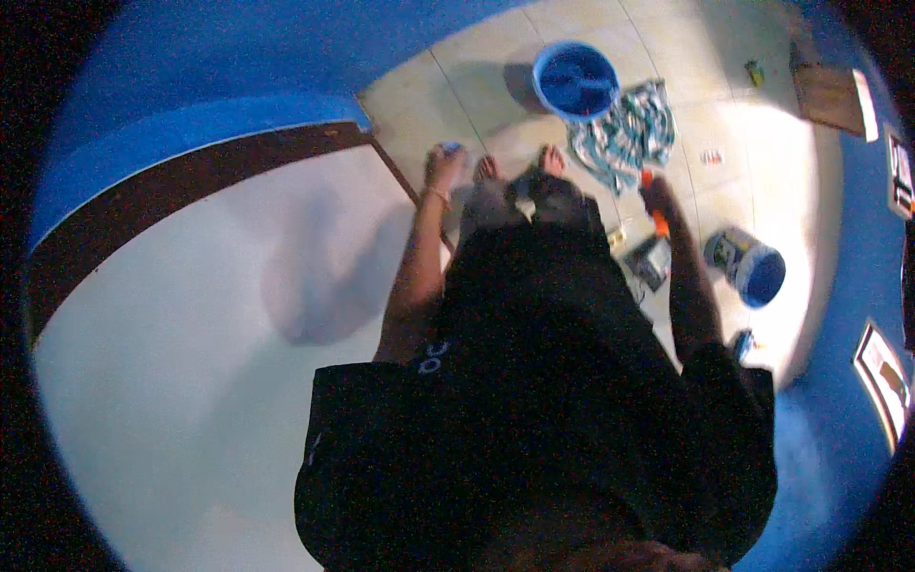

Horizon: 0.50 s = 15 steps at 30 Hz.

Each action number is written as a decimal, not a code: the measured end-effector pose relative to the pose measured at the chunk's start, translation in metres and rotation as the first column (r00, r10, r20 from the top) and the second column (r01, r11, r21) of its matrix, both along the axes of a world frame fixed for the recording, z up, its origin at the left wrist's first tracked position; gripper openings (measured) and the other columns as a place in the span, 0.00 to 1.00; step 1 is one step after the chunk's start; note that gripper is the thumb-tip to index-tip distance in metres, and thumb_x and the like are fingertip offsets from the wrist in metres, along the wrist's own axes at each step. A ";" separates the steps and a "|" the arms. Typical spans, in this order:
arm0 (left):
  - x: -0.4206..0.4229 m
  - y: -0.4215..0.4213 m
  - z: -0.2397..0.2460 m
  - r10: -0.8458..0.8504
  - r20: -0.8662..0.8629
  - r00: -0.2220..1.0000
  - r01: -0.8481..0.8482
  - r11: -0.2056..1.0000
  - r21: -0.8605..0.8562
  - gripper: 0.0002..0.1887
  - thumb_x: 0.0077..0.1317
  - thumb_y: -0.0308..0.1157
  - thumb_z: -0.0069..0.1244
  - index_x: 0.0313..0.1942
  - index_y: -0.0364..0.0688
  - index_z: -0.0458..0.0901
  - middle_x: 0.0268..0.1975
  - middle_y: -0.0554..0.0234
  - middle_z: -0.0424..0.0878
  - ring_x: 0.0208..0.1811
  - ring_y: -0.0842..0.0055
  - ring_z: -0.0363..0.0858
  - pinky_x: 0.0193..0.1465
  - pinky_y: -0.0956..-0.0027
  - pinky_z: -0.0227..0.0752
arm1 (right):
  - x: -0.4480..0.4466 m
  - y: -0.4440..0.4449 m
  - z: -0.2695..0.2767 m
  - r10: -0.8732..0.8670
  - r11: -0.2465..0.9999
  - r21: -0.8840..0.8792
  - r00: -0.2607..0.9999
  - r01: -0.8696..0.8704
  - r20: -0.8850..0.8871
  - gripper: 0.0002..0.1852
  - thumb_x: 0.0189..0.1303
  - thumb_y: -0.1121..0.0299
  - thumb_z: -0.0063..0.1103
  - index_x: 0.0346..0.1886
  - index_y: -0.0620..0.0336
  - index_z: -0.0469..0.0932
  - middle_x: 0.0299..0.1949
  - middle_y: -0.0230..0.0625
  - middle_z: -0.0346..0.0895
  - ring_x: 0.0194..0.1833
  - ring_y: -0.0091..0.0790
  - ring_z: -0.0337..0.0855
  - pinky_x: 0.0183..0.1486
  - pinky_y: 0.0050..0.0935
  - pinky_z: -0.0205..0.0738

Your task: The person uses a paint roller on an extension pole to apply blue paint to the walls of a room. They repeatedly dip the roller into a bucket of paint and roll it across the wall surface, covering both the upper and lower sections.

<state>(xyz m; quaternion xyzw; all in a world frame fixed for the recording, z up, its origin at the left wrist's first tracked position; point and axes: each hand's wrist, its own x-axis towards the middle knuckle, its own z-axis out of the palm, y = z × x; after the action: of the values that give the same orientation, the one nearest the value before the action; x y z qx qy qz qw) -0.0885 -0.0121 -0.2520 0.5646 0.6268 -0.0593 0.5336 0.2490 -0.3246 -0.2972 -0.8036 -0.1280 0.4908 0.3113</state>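
Note:
My left hand [444,170] is closed around a small blue object [451,146], mostly hidden by the fingers. It is near the edge of a white panel [214,257] with a dark brown frame [186,175]. My right hand [655,194] grips an orange object [661,224] that shows above and below the fist; blur hides its exact kind. Just beyond that hand a crumpled green-and-white patterned cloth [629,132] lies on the floor. Touching the cloth is a blue bucket [541,89], with something blue inside.
A printed plastic bucket [730,252] lies tipped on the tiled floor [704,193] at right. A dark flat box [649,263] lies nearer my body. Blue walls [236,53] bound the floor, with framed pictures [881,382] at right. A brown board [826,100] is at upper right.

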 end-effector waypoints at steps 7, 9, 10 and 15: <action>0.112 -0.080 -0.133 -0.441 0.099 0.892 0.432 0.897 0.095 0.17 0.54 0.41 0.48 0.35 0.34 0.76 0.34 0.38 0.78 0.36 0.51 0.79 0.38 0.55 0.71 | -0.057 -0.060 -0.055 0.160 0.941 -0.324 0.971 -0.096 0.175 0.20 0.53 0.55 0.58 0.36 0.65 0.72 0.27 0.45 0.75 0.30 0.37 0.77 0.29 0.40 0.70; 0.150 -0.113 -0.153 -0.549 0.158 0.821 0.543 0.836 0.083 0.17 0.56 0.41 0.47 0.36 0.34 0.76 0.37 0.40 0.78 0.39 0.55 0.78 0.41 0.56 0.70 | -0.073 -0.073 -0.039 0.083 0.949 -0.316 0.980 -0.022 0.183 0.19 0.54 0.55 0.58 0.37 0.62 0.70 0.26 0.46 0.75 0.29 0.40 0.78 0.29 0.42 0.70; 0.148 -0.119 -0.164 -0.554 0.160 0.817 0.550 0.832 0.068 0.18 0.57 0.41 0.47 0.37 0.34 0.76 0.38 0.41 0.78 0.41 0.58 0.77 0.43 0.56 0.69 | -0.091 -0.057 -0.026 0.041 0.963 -0.270 0.989 -0.001 0.142 0.18 0.55 0.55 0.58 0.37 0.62 0.70 0.25 0.47 0.75 0.27 0.43 0.78 0.28 0.42 0.70; 0.167 -0.152 -0.194 -0.628 0.290 0.722 0.649 0.760 0.029 0.18 0.63 0.42 0.45 0.40 0.33 0.75 0.45 0.47 0.77 0.49 0.68 0.75 0.50 0.58 0.67 | -0.112 -0.044 -0.035 0.151 0.980 0.022 0.816 -0.197 0.558 0.15 0.58 0.60 0.55 0.31 0.64 0.69 0.17 0.45 0.71 0.18 0.41 0.73 0.22 0.37 0.65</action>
<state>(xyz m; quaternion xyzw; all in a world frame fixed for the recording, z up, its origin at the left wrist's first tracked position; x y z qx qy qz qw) 0.0782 -0.1646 -0.4460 0.7279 0.3086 -0.1815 0.5848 0.1369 -0.3685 -0.3324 -0.8831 -0.3049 0.2582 0.2461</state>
